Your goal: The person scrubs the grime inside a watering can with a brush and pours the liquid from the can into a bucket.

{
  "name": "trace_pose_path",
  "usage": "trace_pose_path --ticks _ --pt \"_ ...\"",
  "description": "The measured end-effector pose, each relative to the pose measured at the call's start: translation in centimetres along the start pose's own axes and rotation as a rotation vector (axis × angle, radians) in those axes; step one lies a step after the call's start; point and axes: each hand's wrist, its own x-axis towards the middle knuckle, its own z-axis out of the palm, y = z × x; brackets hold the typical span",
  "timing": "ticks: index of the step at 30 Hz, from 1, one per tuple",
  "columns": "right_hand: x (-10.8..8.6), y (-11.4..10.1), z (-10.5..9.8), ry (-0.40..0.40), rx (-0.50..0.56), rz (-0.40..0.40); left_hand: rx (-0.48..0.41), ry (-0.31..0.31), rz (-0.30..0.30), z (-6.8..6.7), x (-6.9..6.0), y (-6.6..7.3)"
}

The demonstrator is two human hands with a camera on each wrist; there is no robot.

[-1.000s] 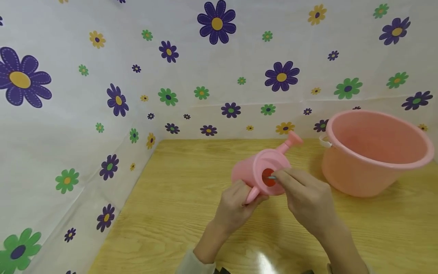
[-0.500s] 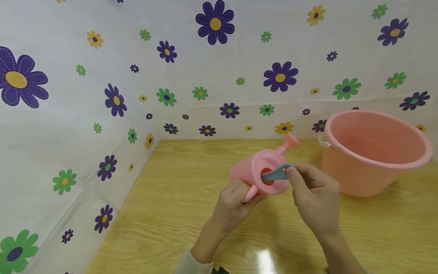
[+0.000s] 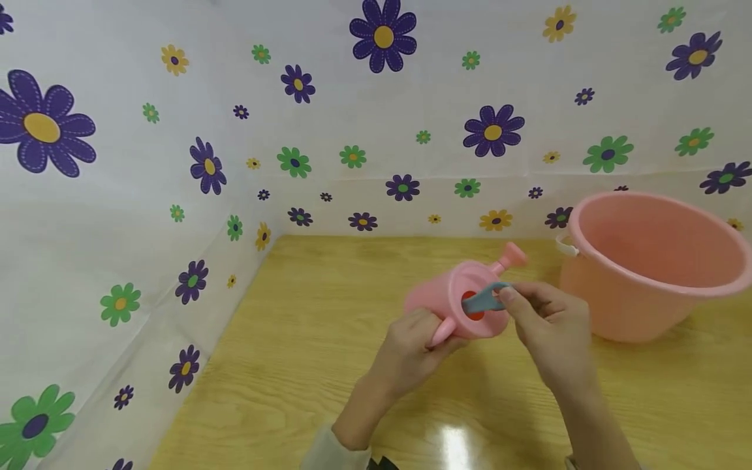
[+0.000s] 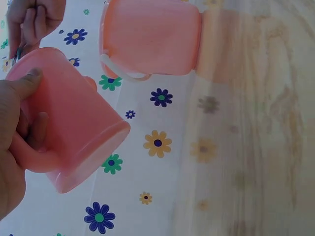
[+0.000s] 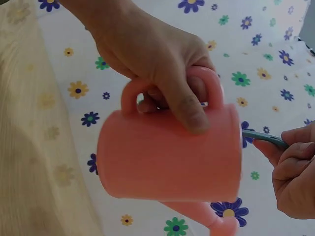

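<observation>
A pink watering can (image 3: pixel 431 295) is held tilted above the table, its round opening facing the right hand. My left hand (image 3: pixel 405 352) grips its handle; in the right wrist view the left hand (image 5: pixel 147 54) has fingers through the handle and the thumb on the can body (image 5: pixel 170 157). Between thumb and fingers, my right hand (image 3: pixel 555 336) pinches the looped end of a teal object (image 3: pixel 484 300). The other end of that object is hidden inside the opening, where something red shows. The left wrist view shows the right hand (image 4: pixel 37 19) beyond the can's rim.
A large pink bucket (image 3: pixel 628 307) with a white handle mount stands on the wooden table (image 3: pixel 294 313) at the right, just beyond my right hand. White cloth (image 3: pixel 329 85) with printed flowers rises behind the table and along its left side.
My right hand has moved back to the right from the can's opening, and much more of the teal object shows outside it. My left hand keeps its grip on the can.
</observation>
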Motion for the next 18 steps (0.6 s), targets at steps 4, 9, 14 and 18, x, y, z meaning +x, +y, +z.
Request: trace_pose_path --ticks 4,9,14,18 --pt "0.3 0.4 -1.3 0.023 0.182 -0.05 -0.026 0.002 -0.036 -0.1 -0.1 0.2" --pt "0.6 0.9 -1.1 -0.085 0.201 -0.082 -0.102 0.015 -0.079 -0.5 -0.3 0.0" --pt "1.0 1.2 -1.4 -0.092 0.245 -0.163 -0.156 0.042 -0.068 -0.4 -0.5 -0.1" --pt "0.7 0.6 -1.3 -0.057 0.12 -0.174 -0.189 0.052 -0.042 0.1 -0.7 -0.1"
